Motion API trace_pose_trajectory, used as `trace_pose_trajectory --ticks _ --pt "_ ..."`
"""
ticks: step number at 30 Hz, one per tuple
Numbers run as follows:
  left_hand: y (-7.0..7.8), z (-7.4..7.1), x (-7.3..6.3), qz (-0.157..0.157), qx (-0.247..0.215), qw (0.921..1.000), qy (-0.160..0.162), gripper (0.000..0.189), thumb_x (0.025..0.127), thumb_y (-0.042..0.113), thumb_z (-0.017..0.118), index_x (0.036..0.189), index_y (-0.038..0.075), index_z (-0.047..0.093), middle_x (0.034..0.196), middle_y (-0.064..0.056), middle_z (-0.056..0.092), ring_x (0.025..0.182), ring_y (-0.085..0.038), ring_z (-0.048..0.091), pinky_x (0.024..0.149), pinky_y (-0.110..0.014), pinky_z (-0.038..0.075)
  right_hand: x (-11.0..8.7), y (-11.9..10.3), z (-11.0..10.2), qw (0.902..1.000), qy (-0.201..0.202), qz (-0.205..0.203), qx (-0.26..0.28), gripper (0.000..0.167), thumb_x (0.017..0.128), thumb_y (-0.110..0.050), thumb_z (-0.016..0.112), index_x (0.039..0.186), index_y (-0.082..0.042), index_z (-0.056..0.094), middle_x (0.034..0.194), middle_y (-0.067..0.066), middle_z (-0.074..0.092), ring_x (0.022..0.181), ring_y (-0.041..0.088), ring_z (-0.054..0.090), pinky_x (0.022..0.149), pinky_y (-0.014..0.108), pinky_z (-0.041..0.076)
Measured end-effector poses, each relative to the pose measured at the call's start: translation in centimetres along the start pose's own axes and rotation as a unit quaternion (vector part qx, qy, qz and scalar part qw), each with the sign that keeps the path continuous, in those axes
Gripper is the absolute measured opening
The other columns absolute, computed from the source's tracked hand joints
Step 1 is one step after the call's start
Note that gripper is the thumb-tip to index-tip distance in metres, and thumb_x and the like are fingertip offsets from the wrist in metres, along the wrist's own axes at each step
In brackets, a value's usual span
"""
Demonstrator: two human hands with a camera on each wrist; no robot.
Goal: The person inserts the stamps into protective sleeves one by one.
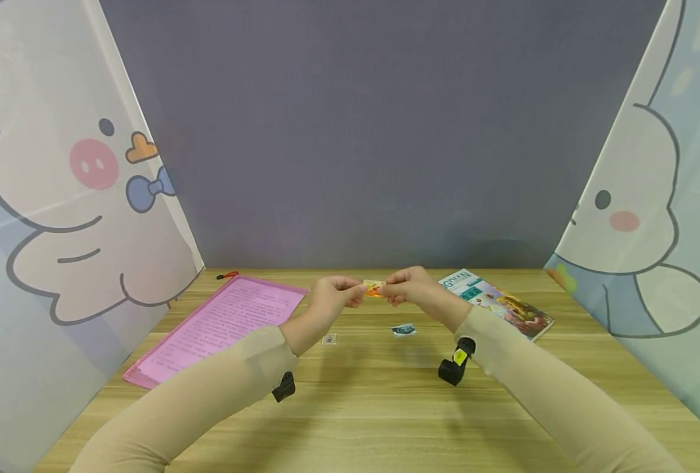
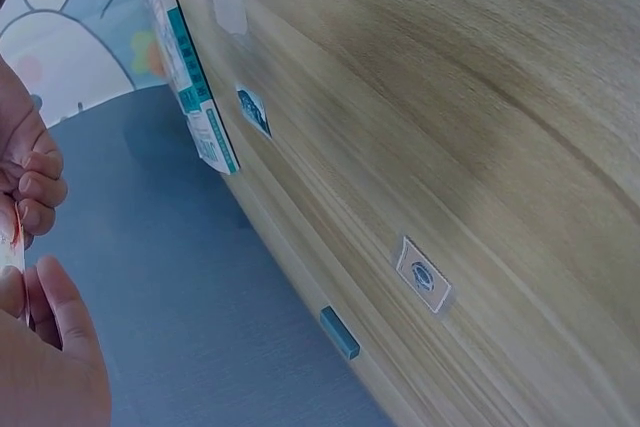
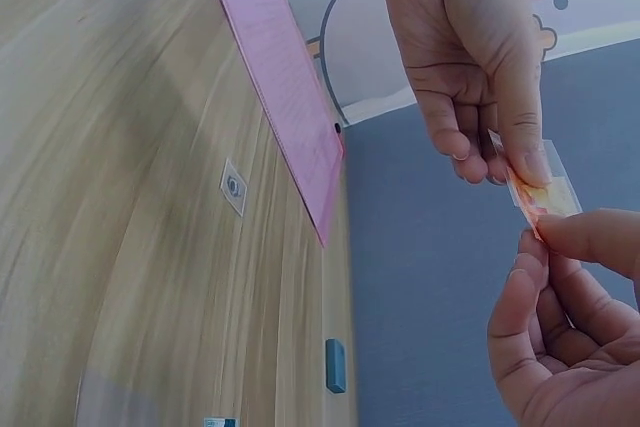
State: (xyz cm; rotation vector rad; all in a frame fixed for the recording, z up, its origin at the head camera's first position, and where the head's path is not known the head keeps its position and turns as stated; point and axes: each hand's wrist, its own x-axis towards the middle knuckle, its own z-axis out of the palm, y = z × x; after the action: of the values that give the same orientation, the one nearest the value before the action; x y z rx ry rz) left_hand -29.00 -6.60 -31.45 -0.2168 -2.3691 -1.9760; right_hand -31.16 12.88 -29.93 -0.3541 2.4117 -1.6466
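Note:
A small sticker-like piece with yellow and orange print and see-through edges (image 1: 374,288) is held up above the table between both hands. The left hand (image 1: 329,301) pinches its left end between thumb and fingers. At the other end, the right hand (image 1: 415,289) pinches it the same way. In the right wrist view, the left thumb lies over the clear film of the printed piece (image 3: 538,192), and the right thumb presses its lower edge. Below on the table lie a small square sticker with a round grey emblem (image 1: 328,339) and a teal-and-white printed piece (image 1: 404,330).
A pink zip folder with printed sheets (image 1: 225,325) lies at the left, and a magazine (image 1: 503,305) at the right. A small blue-grey block (image 2: 340,332) sits near the table's far edge. A pale translucent piece (image 2: 228,2) lies on the wood. A grey panel (image 1: 355,131) stands behind.

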Motion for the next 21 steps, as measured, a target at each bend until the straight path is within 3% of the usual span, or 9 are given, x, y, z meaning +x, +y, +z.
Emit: trace_pose_trajectory --ticks 7,10,16,21 --pt "0.02 0.03 0.16 0.002 -0.018 0.9997 0.015 0.019 0.09 0.012 0.07 0.1 -0.004 0.072 0.093 -0.021 0.072 0.077 -0.024 0.071 0.075 -0.033 0.062 -0.22 0.38 -0.09 0.9983 -0.008 -0.025 0.052 0.031 0.095 -0.012 0.061 0.118 0.009 0.06 0.095 0.012 0.066 0.084 0.018 0.064 0.089 0.041 0.057" --pt "0.01 0.04 0.26 -0.001 -0.023 0.9996 0.017 0.02 0.089 0.013 0.07 0.1 -0.003 0.072 0.094 -0.02 0.072 0.077 -0.022 0.071 0.075 -0.032 0.062 -0.38 0.45 -0.06 0.9974 -0.001 -0.035 0.063 0.031 0.095 -0.013 0.062 0.116 0.009 0.06 0.094 0.01 0.066 0.083 0.016 0.063 0.089 0.041 0.057" --pt "-0.1 0.04 0.35 0.003 -0.032 0.9994 0.015 0.02 0.089 0.011 0.07 0.101 -0.005 0.072 0.093 -0.019 0.073 0.069 -0.011 0.068 0.076 -0.034 0.062 -0.35 0.43 0.1 0.9966 0.012 -0.04 0.071 0.028 0.094 -0.012 0.064 0.111 0.01 0.062 0.086 0.005 0.067 0.077 0.013 0.063 0.078 0.03 0.058" --pt "-0.12 0.15 0.49 0.001 -0.04 0.9991 0.015 0.021 0.088 0.011 0.071 0.101 -0.005 0.071 0.095 -0.018 0.073 0.068 -0.011 0.068 0.079 -0.038 0.062 -0.24 0.31 0.28 0.997 0.018 -0.038 0.066 0.027 0.093 -0.012 0.064 0.111 0.01 0.063 0.087 0.008 0.068 0.076 0.013 0.063 0.079 0.032 0.059"
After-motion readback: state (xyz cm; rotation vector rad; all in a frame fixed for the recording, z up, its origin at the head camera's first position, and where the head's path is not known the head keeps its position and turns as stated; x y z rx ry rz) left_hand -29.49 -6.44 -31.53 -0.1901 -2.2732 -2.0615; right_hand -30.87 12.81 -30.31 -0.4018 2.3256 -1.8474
